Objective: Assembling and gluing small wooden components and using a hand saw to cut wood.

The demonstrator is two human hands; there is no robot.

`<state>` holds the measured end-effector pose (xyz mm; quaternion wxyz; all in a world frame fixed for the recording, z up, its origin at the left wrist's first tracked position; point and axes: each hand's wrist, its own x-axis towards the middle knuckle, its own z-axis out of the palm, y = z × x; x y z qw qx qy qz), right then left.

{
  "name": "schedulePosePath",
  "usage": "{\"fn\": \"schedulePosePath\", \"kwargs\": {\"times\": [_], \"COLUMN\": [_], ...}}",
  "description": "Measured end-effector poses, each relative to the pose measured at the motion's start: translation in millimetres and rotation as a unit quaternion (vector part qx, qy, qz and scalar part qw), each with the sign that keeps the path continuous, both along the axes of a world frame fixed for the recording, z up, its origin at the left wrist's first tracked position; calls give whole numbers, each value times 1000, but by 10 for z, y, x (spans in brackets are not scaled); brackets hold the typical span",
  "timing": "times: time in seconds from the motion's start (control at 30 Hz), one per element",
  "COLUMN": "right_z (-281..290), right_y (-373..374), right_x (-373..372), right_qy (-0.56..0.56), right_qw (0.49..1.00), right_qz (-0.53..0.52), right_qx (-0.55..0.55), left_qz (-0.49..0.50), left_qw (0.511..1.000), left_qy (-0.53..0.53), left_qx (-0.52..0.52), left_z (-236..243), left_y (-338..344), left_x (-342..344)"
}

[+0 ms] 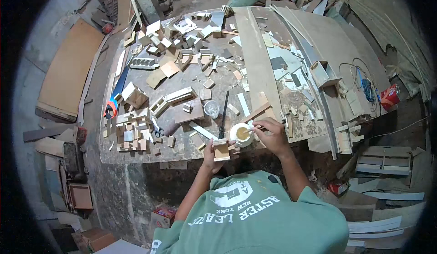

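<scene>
My left hand (209, 157) holds a small wooden box-like piece (221, 152) at the table's near edge, fingers wrapped round its sides. To the right of it stands a round white tub (233, 131) of yellowish paste (242, 134). Pinched in my right hand (273, 134) is a thin stick (251, 129), its tip down in the tub. Behind the tub lie a long dark hacksaw-like strip (224, 115) and a clear plastic cup (211, 109). A flat wooden block (187, 111) sits to the left of the cup.
Small wooden blocks (132, 133) crowd the near left of the table, by scissors (157, 128) and a handsaw (112, 106). Wooden pieces (157, 30) pile up at the far left. Long boards (259, 53) run along the right, with a red packet (389, 97) beyond.
</scene>
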<state>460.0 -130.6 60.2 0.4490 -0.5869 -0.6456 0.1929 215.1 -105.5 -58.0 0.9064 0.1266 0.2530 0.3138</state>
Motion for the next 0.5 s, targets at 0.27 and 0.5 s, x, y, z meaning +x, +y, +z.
{"fn": "schedulePosePath", "kwargs": {"times": [0.27,0.5], "right_z": [302,117], "right_y": [-154,-221], "right_x": [253,427], "right_qy": [80,199], "right_qw": [996,978], "right_qz": [-41,-58], "right_qx": [20,-7], "left_qz": [34,54], "left_qw": [999,998], "left_qy": [-6,20], "left_qx": [-16,-13], "left_z": [37,-25], "left_y": [42,71], "left_x": [-56,-44]}}
